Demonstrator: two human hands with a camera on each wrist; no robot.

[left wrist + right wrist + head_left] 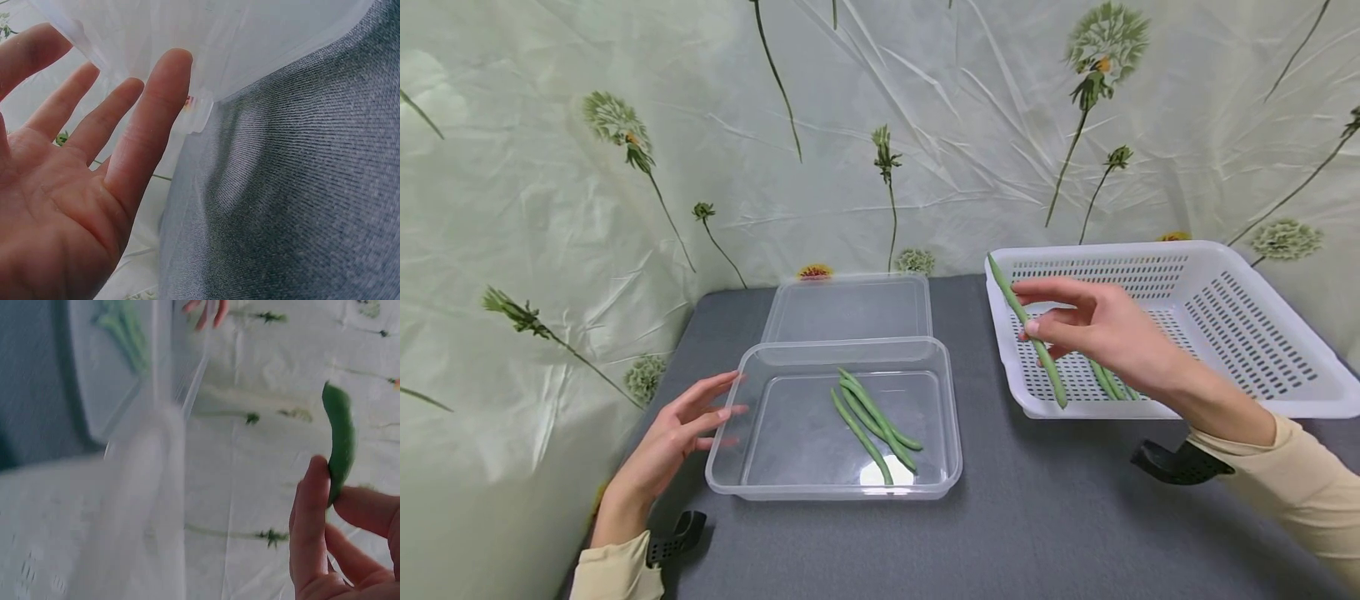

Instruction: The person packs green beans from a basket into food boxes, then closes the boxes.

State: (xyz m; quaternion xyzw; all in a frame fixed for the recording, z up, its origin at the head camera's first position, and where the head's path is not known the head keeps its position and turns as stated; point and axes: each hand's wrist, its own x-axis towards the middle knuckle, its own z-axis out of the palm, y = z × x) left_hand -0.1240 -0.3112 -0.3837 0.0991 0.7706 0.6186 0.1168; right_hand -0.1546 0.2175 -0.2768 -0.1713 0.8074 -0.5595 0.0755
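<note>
My right hand (1093,321) pinches one green bean (1047,367) between thumb and fingers, over the left side of a white perforated basket (1285,400). In the right wrist view the same green bean (340,434) stands up from the fingertips. A few more green beans (1105,381) lie in the basket, partly hidden behind the hand. At the left wall of a clear plastic box (835,492), my left hand (673,437) has its fingers spread, fingertips right at the rim. Several green beans (876,421) lie inside this box, toward its right side.
A clear flat lid (850,308) lies behind the box, against the flowered backdrop cloth (820,192). Dark grey cloth (970,533) covers the table. The basket's near left rim stands right of the box, with a strip of grey cloth between.
</note>
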